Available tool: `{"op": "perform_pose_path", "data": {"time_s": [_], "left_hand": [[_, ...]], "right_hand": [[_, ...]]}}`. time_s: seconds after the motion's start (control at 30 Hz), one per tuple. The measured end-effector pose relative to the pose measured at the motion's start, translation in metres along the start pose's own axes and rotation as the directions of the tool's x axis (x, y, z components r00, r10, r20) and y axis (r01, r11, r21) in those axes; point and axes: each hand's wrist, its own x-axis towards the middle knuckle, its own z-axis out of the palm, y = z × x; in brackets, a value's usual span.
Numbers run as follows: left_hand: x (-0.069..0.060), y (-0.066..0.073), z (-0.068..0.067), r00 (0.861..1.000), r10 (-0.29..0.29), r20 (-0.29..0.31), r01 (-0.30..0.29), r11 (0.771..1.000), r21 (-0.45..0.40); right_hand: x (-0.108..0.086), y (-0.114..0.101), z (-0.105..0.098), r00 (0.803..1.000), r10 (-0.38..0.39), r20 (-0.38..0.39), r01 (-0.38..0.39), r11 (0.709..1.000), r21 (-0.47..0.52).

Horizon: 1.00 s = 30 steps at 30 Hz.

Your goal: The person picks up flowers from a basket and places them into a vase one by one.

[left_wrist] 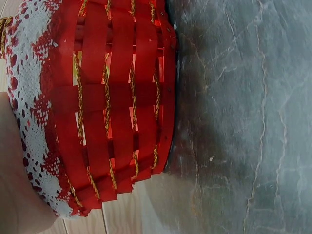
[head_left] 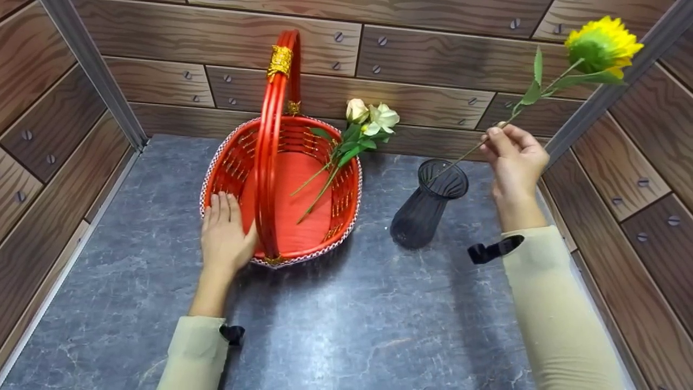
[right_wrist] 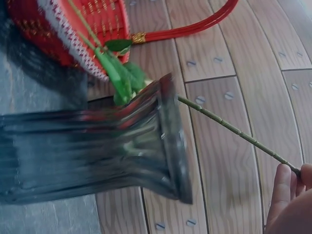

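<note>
My right hand [head_left: 517, 160] pinches the stem of a yellow sunflower [head_left: 603, 46] between thumb and fingers. The flower head leans up to the right, and the stem's lower end is in the mouth of a dark, see-through ribbed vase [head_left: 419, 216]. From the right wrist view, the stem [right_wrist: 239, 132] slants from the fingertips to the vase rim. My left hand [head_left: 224, 233] rests on the near left rim of a red woven basket [head_left: 346, 216], its fingers extended over the edge. Two pale roses [head_left: 373, 116] lean on the basket's right rim, stems inside.
The basket's tall red handle [head_left: 268, 162] with gold wrapping arches up beside the left hand. Wood-patterned walls [head_left: 422, 59] enclose the grey marbled tabletop [head_left: 335, 325] at the back and both sides. The vase stands between the basket and the right hand.
</note>
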Motion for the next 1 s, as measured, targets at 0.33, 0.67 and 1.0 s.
{"op": "perform_pose_path", "data": {"time_s": [0.33,0.67,1.0], "left_hand": [[0.000,0.000,-0.001,1.000,-0.002,0.021,0.002,1.000,0.001],[0.000,0.000,-0.001,1.000,-0.005,0.025,0.005,1.000,0.000],[0.000,-0.002,-0.001,1.000,-0.013,0.017,0.014,1.000,-0.006]], "right_hand": [[-0.001,0.019,-0.008,0.996,-0.057,0.062,0.069,0.977,-0.202],[-0.004,0.044,-0.014,0.979,-0.128,0.156,0.183,0.892,-0.413],[-0.008,0.055,-0.015,0.942,-0.168,0.291,0.331,0.617,-0.714]]}}
